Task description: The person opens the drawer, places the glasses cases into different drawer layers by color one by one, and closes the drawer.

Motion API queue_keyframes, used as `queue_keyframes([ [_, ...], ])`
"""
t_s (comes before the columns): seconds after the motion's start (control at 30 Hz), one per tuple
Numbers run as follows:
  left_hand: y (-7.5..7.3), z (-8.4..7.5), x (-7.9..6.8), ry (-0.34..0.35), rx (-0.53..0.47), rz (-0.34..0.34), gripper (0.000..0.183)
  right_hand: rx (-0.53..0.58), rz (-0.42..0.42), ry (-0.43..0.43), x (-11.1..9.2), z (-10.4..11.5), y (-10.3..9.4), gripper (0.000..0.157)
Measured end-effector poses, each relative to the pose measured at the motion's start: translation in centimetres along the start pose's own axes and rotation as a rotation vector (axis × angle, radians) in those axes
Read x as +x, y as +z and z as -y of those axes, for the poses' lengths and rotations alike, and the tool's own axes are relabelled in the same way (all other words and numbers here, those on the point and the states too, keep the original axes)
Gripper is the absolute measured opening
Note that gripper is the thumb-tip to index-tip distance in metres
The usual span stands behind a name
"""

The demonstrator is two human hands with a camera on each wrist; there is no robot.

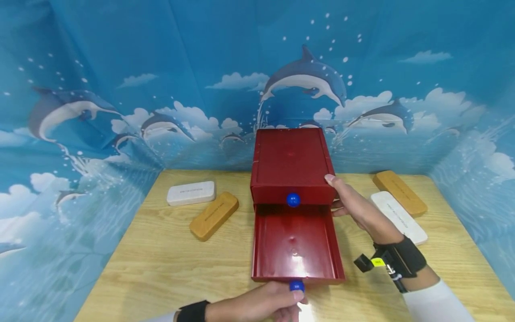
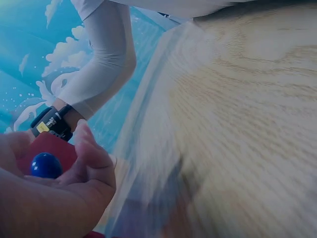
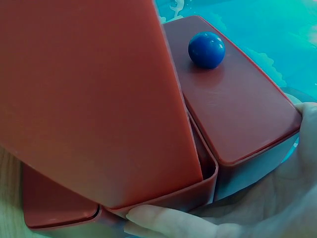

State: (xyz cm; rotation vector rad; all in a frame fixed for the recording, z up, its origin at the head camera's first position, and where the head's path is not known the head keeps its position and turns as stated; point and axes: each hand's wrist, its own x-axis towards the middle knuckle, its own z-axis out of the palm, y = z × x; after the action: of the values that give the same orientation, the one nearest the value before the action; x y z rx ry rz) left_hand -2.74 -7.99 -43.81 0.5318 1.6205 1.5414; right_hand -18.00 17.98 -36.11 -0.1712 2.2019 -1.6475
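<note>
A red drawer cabinet (image 1: 291, 156) stands at the middle of the table, with a blue knob (image 1: 293, 200) on its closed top drawer. Below that, a red drawer (image 1: 295, 246) is pulled far out toward the front, and its inside shows bare. At this drawer's front, my left hand (image 1: 267, 302) pinches a blue knob (image 1: 297, 286) with thumb and fingers. My right hand (image 1: 354, 203) grips the cabinet's right side, thumb at the upper front corner, fingers along the side. A further drawer front (image 3: 59, 201) lies beneath the pulled-out one in the right wrist view.
Left of the cabinet lie a white case (image 1: 191, 193) and a yellow-brown case (image 1: 214, 216). To its right, near my right forearm, lie another white case (image 1: 398, 217) and another yellow-brown case (image 1: 400, 193). A blue dolphin-print backdrop (image 1: 225, 103) hangs behind the wooden table (image 1: 161, 264).
</note>
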Motion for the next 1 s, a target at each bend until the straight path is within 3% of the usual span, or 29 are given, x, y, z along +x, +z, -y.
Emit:
queue_keyframes([
  [0.1,-0.3,-0.3,-0.7,-0.012,0.027,0.013,0.04,0.001,-0.001,0.003,0.1,0.0,0.0,0.077],
  [0.2,-0.6,-0.6,-1.5,-0.028,0.121,0.022,0.03,0.001,0.001,0.006,0.0,0.0,0.0,0.078],
  [0.33,-1.4,-0.7,-1.9,0.004,0.357,0.086,0.019,-0.012,0.009,0.009,-0.2,0.1,-0.2,0.079],
  [0.43,-2.1,-0.5,-2.3,0.021,0.473,0.121,0.02,-0.022,0.013,0.02,-0.3,0.2,-0.3,0.081],
  [0.8,-4.3,-0.3,-5.0,-0.065,0.811,0.054,0.027,-0.021,-0.002,0.001,-0.2,0.2,-0.3,0.079],
  [0.93,-5.6,-0.6,-6.1,-0.054,0.958,0.013,0.031,-0.02,0.0,-0.005,-0.1,0.1,-0.2,0.078],
  [1.0,-6.4,-1.0,-6.7,-0.043,0.968,0.004,0.032,-0.02,0.0,0.001,-0.1,0.1,-0.1,0.079],
])
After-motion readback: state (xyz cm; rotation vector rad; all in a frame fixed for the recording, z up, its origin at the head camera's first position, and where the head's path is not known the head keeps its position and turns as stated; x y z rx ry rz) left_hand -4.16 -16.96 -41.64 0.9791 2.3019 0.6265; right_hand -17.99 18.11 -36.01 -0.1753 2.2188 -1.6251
